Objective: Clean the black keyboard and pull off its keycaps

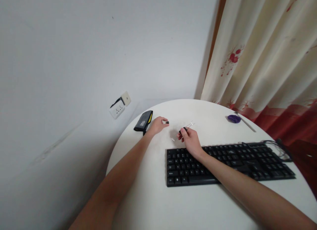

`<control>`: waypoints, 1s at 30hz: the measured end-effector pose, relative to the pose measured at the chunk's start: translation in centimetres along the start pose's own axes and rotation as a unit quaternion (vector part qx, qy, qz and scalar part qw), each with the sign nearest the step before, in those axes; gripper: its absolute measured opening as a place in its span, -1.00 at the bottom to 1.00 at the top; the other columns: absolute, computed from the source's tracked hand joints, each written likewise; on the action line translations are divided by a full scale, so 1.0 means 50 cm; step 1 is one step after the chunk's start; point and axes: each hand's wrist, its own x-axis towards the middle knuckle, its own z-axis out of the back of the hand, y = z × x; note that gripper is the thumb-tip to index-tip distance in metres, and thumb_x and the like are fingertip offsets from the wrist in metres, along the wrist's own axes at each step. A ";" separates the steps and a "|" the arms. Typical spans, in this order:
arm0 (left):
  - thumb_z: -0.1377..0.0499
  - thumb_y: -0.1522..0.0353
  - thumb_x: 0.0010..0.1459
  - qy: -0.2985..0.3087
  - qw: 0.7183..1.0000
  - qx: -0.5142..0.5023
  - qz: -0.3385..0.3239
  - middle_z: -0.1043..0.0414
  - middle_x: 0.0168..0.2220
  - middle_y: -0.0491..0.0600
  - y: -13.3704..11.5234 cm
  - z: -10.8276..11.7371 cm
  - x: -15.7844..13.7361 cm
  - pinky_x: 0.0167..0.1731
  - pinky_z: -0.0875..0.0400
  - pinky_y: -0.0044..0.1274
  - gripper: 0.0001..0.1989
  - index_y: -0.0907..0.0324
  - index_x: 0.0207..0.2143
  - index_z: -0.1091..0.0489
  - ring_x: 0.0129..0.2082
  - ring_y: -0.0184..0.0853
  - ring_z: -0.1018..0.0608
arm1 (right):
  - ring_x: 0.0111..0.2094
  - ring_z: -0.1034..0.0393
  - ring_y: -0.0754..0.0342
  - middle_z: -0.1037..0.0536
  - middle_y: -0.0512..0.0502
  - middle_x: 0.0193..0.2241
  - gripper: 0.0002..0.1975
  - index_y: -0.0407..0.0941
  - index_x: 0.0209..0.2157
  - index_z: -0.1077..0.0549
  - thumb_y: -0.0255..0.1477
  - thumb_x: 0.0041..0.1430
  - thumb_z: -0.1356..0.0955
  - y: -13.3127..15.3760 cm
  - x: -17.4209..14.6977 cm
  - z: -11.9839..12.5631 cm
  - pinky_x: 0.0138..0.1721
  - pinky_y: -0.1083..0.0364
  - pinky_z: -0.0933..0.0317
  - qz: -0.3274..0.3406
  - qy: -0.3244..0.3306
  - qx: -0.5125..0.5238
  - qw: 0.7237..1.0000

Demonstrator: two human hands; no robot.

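My left hand (pixel 158 125) is over the far left of the table, thumb and fingertips pinching a small black keycap (pixel 167 123). Close by on the right, my right hand (pixel 191 140) is closed around the black handle of a wire keycap puller (pixel 190 124), whose thin metal prongs point up and away. A short wire-like piece (pixel 173 139) shows left of that hand; I cannot tell whether it belongs to the puller. Beneath my right wrist and forearm lies a black keyboard (pixel 237 164), partly covered by the arm.
A dark grey case with yellow inside (pixel 143 121) stands beside my left hand. At the right lie a purple fuzzy item (pixel 234 118) and a slim white stick (pixel 247 123). The keyboard cable (pixel 279 147) coils at its far right. Wall and curtain (pixel 247 58) border the round white table (pixel 148 197).
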 end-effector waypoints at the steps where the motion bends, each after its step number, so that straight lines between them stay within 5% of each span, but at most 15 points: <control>1: -0.34 0.30 -0.01 0.001 1.000 -0.003 -0.002 -0.46 -0.20 -0.01 0.000 0.001 -0.003 -0.20 -0.38 -0.51 -0.62 0.21 -0.11 -0.48 -0.29 -0.33 -0.49 | -0.52 -0.35 0.09 -0.50 -0.08 -0.55 -0.59 -0.15 -0.47 -0.42 -0.14 0.27 -0.22 0.002 -0.001 0.000 -0.48 0.12 -0.20 0.000 0.006 -0.004 1.000; 5: -0.33 0.24 0.01 -0.008 1.000 -0.001 -0.025 -0.36 0.01 0.08 -0.025 0.016 -0.030 -0.17 -0.41 -0.49 -0.47 0.22 0.03 -0.38 -0.28 -0.34 -0.50 | -0.54 -0.32 0.11 -0.47 -0.04 -0.57 -0.63 -0.14 -0.48 -0.41 -0.17 0.27 -0.23 0.011 -0.006 -0.002 -0.48 0.13 -0.19 0.012 0.025 -0.009 1.000; 8: -0.26 0.29 0.08 -0.002 0.998 -0.017 -0.063 -0.40 -0.03 0.05 -0.068 0.035 -0.071 -0.17 -0.42 -0.50 -0.57 0.19 0.02 -0.39 -0.27 -0.34 -0.51 | -0.54 -0.32 0.12 -0.46 -0.01 -0.57 -0.69 -0.12 -0.45 -0.38 -0.21 0.25 -0.26 0.019 -0.011 -0.003 -0.47 0.14 -0.19 0.022 0.034 0.005 0.999; 14: -0.10 0.34 0.21 0.144 0.977 -0.118 -0.100 -0.56 -0.26 -0.03 -0.142 0.064 -0.166 -0.21 -0.41 -0.54 -0.78 0.20 -0.20 -0.51 -0.28 -0.33 -0.55 | -0.54 -0.32 0.13 -0.45 0.01 -0.59 -0.73 -0.13 -0.46 -0.37 -0.24 0.21 -0.31 0.031 -0.019 -0.008 -0.47 0.15 -0.21 0.018 0.044 0.015 0.999; 19: -0.09 0.34 0.23 0.177 0.966 -0.154 -0.112 -0.56 -0.21 -0.01 -0.142 0.057 -0.191 -0.15 -0.40 -0.52 -0.78 0.20 -0.23 -0.52 -0.21 -0.32 -0.55 | -0.54 -0.33 0.13 -0.45 0.01 -0.58 -0.74 -0.12 -0.47 -0.35 -0.27 0.23 -0.29 0.048 -0.015 0.006 -0.46 0.15 -0.22 0.031 0.031 -0.003 0.999; 30: -0.15 0.23 0.22 0.290 0.924 -0.217 -0.126 -0.56 -0.19 0.02 -0.139 0.072 -0.189 -0.12 -0.39 -0.52 -0.73 0.21 -0.17 -0.52 -0.19 -0.31 -0.55 | -0.51 -0.27 0.13 -0.41 0.03 -0.57 -0.72 -0.11 -0.47 -0.37 -0.31 0.29 -0.23 0.052 -0.031 0.035 -0.42 0.15 -0.14 0.086 0.116 -0.139 0.980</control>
